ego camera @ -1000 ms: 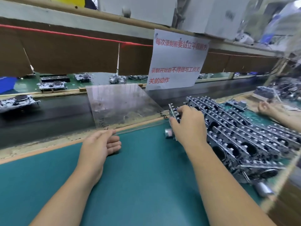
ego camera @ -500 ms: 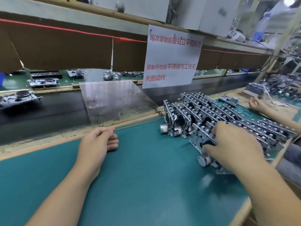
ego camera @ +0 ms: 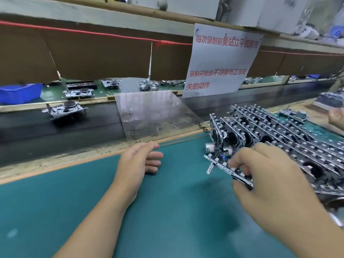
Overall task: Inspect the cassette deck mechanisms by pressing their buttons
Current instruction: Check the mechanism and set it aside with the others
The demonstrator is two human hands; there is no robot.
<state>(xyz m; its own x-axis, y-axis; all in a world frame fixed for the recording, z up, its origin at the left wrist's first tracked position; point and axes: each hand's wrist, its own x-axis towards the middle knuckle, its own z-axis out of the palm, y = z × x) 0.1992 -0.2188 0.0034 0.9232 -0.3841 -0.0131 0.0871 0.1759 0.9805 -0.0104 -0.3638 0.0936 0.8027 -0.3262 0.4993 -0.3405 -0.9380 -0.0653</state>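
Green bench mat (ego camera: pixel 167 211), near edge of a dark conveyor belt (ego camera: pixel 55 131). Clear plastic sheet (ego camera: pixel 154 114) lies tilted across the belt edge, just beyond the left hand. White paper notice (ego camera: pixel 221 60) with red characters hangs from the shelf above. One lone mechanism (ego camera: pixel 65 109) sits on the belt, far left; blue bin (ego camera: pixel 18 93) behind it. Another person's hand (ego camera: pixel 336 116) at far right edge.

Stacked rows of cassette deck mechanisms (ego camera: pixel 279 131) crowd the mat's right side, standing on edge, packed close.

Right hand (ego camera: pixel 270 175) grips a single cassette deck mechanism (ego camera: pixel 225 166), fingers curled over its top, thumb beneath (much of the unit hidden by the hand). It is held above the mat, just in front of the stack. Long axis runs diagonally, from upper left to lower right.

Left hand (ego camera: pixel 137 161) rests on the mat, fingers loosely curled, holding nothing.
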